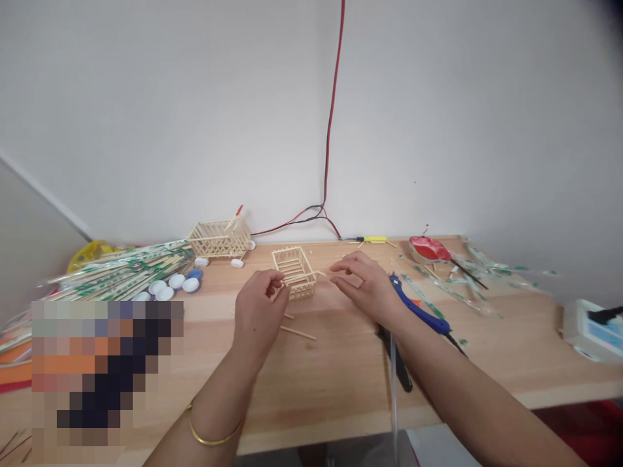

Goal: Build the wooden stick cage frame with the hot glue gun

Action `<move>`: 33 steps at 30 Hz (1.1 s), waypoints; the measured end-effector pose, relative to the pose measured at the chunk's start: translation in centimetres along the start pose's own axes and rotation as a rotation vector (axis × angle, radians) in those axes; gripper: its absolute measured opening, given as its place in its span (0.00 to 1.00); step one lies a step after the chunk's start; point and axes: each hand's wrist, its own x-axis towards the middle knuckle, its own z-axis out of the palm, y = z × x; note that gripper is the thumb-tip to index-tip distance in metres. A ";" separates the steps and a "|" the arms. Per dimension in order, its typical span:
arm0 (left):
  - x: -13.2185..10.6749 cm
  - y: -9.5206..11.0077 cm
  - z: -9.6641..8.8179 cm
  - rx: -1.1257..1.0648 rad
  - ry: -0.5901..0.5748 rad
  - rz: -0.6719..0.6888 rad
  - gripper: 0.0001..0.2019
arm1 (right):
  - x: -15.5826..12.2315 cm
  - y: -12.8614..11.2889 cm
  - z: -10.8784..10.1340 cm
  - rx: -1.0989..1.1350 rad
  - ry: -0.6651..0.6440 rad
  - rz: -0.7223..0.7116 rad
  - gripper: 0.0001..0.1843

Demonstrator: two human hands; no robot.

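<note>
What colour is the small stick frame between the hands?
The small stick frame is pale tan; the head view shows it best.

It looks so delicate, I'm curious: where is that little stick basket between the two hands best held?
Probably by the right wall of the stick basket, pinched near its top rail with the right hand, coming from the right. The left hand crowds the near left corner; the open top leaves thumb room, and thin sticks suggest a light touch.

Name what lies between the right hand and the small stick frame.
In the head view, the end of a thin stick juts past the small stick frame toward the right hand.
</note>
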 end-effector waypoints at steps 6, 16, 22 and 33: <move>0.0 -0.4 0.1 -0.008 -0.004 0.006 0.09 | -0.1 0.0 0.1 0.010 -0.008 0.018 0.08; 0.2 -0.7 0.3 0.003 -0.034 -0.044 0.08 | 0.8 -0.3 0.4 0.086 -0.003 -0.048 0.07; 0.1 -0.5 0.1 -0.005 -0.011 0.033 0.06 | 1.6 -0.7 0.2 0.055 -0.042 -0.121 0.07; 0.1 -0.7 0.3 -0.007 -0.012 0.048 0.07 | 2.5 -0.7 0.6 -0.023 -0.083 -0.188 0.05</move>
